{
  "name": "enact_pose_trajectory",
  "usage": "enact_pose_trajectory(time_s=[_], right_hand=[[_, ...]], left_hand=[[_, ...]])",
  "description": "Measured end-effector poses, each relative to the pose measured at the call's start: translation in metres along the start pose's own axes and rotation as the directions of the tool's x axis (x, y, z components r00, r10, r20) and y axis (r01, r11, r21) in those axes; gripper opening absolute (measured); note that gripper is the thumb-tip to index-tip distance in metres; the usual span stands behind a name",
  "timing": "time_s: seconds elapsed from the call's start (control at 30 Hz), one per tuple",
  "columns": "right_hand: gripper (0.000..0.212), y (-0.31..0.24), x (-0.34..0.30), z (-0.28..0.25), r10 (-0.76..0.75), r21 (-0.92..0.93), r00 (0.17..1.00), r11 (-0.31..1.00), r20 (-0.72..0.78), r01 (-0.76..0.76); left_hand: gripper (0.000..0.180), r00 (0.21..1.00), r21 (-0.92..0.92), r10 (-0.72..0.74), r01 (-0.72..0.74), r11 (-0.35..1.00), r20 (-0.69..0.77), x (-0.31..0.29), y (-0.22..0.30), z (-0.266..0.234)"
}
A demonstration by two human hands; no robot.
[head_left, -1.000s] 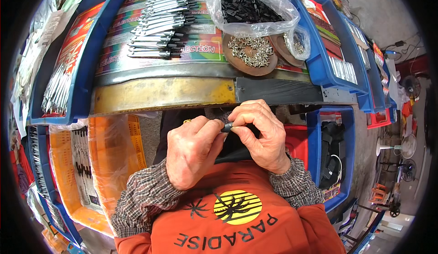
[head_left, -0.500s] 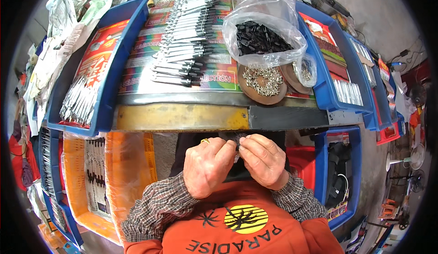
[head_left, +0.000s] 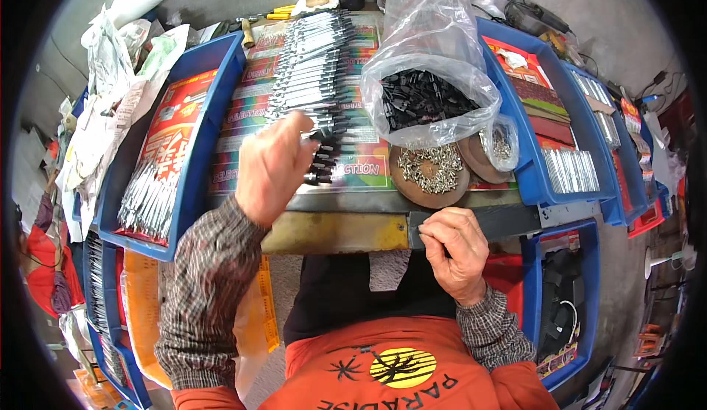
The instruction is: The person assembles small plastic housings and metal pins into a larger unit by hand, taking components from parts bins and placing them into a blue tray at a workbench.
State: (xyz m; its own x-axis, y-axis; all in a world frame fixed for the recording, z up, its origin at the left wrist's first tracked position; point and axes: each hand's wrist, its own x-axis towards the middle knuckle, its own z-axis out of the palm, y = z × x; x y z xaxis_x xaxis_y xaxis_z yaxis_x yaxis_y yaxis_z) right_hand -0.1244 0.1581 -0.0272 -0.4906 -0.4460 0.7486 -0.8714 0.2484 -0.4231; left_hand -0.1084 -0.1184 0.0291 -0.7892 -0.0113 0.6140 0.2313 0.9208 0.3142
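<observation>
My left hand (head_left: pixel 274 165) reaches over the near end of a long row of slim silver rods with black ends (head_left: pixel 309 64) on the table. Its fingertips are blurred beside the black ends, so I cannot make out a hold. My right hand (head_left: pixel 458 251) is closed at the table's front edge, fingertips pressed together; anything inside the pinch is hidden. Just beyond it stands a round brown dish (head_left: pixel 431 201) of small brassy metal pieces (head_left: pixel 429 168). Behind that, a clear plastic bag (head_left: pixel 434 34) gapes around many small black parts (head_left: pixel 423 97).
A blue tray (head_left: pixel 197 167) with silver rods (head_left: pixel 151 196) flanks the table on the left. Another blue tray (head_left: pixel 526 167) on the right holds silver tubes (head_left: pixel 571 170). A second dish (head_left: pixel 479 161) carries a small bag (head_left: pixel 502 143). Below left is an orange crate (head_left: pixel 143 299).
My hands were together at the table's front edge. The left has moved up and left to the row of rods; the right has shifted slightly right, staying near the edge.
</observation>
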Motion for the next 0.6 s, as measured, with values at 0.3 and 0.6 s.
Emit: enact_pose_trajectory(time_s=[0.3, 0.6], right_hand=[[0.024, 0.000, -0.002, 0.002, 0.003, -0.007, 0.998, 1.000, 0.055, -0.002], [0.020, 0.002, -0.005, 0.002, -0.013, -0.046, 0.997, 0.999, 0.076, 0.017]], left_hand=[[0.018, 0.997, 0.142, 0.041, -0.032, 0.989, -0.061, 0.072, -0.089, 0.057], [0.021, 0.995, 0.169, -0.101, 0.104, 0.980, -0.027, 0.111, -0.103, 0.092]])
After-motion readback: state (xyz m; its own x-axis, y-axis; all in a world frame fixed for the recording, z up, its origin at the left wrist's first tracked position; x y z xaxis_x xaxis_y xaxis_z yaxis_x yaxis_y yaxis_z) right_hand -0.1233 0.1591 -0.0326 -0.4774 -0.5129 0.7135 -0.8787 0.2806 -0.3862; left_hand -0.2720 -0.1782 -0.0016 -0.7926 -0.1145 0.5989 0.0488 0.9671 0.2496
